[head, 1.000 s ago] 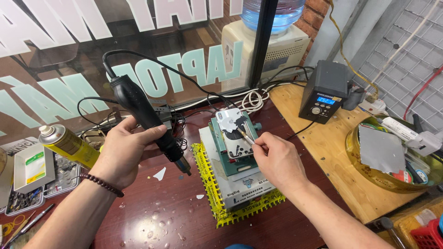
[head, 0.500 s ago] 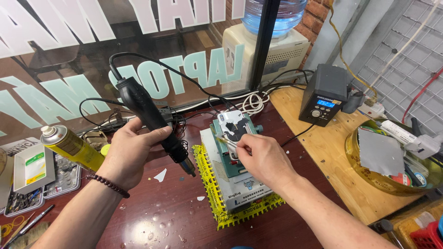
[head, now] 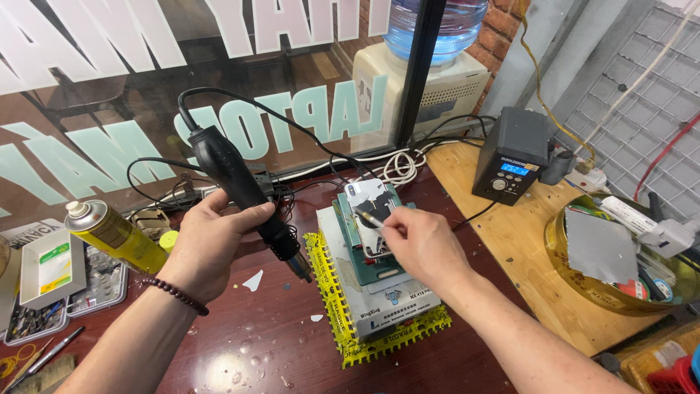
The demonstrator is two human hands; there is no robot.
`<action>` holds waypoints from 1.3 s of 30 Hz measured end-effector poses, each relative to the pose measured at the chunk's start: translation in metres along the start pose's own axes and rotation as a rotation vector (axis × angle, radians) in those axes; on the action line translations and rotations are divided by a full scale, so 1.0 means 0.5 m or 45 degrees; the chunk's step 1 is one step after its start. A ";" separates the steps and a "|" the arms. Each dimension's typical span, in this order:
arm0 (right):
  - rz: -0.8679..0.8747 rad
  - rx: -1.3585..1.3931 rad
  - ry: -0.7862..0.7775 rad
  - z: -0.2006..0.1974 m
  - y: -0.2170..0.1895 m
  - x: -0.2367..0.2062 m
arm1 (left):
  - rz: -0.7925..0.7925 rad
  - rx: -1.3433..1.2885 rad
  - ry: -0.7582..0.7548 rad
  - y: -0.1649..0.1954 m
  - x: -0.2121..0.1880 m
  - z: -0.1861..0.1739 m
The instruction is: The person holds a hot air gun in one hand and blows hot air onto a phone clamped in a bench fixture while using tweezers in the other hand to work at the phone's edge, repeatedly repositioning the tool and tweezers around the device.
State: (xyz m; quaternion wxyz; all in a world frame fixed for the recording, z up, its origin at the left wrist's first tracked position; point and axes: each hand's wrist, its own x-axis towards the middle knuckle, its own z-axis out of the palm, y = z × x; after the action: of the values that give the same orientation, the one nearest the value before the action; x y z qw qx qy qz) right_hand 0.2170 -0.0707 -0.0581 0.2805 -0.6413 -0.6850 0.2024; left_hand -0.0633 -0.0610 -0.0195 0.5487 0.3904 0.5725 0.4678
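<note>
My left hand (head: 211, 244) grips a black hot-air gun (head: 248, 197) by its handle, its nozzle angled down toward the left edge of the yellow mat (head: 364, 346). My right hand (head: 423, 244) pinches thin metal tweezers (head: 367, 216), their tip on a small phone board (head: 370, 211) clamped in a green holder (head: 368, 270). The holder rests on a white box (head: 394, 306) on top of the mat.
A dark control station with a lit blue display (head: 514, 157) stands on the wooden board at the right. A yellow spray can (head: 117, 235) and parts trays (head: 51, 273) lie at the left. A glass bowl of odds and ends (head: 620, 255) sits far right. Cables trail behind.
My right hand has slid left and down over the board with the tweezers. The hot-air gun in my left hand has stayed almost in place beside the holder.
</note>
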 end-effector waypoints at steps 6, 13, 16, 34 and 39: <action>0.136 0.029 0.070 -0.003 -0.003 -0.005 | -0.001 0.033 0.022 0.003 -0.001 -0.006; -0.102 -0.026 0.100 -0.001 0.018 -0.003 | -0.020 0.024 0.019 0.001 -0.001 0.005; -0.136 0.005 0.110 0.008 0.017 -0.009 | 0.000 0.015 0.015 0.002 0.001 0.006; 0.141 0.044 0.162 -0.018 0.072 -0.006 | -0.028 0.038 0.018 -0.002 -0.009 0.007; 0.288 0.040 0.226 -0.031 0.085 0.000 | -0.013 0.024 0.012 -0.006 -0.010 0.007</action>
State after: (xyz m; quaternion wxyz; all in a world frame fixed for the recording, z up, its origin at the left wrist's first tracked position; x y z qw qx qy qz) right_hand 0.2594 -0.0677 -0.0733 0.3252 -0.7254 -0.5775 0.1860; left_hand -0.0591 -0.0664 -0.0207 0.5445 0.3904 0.5816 0.4613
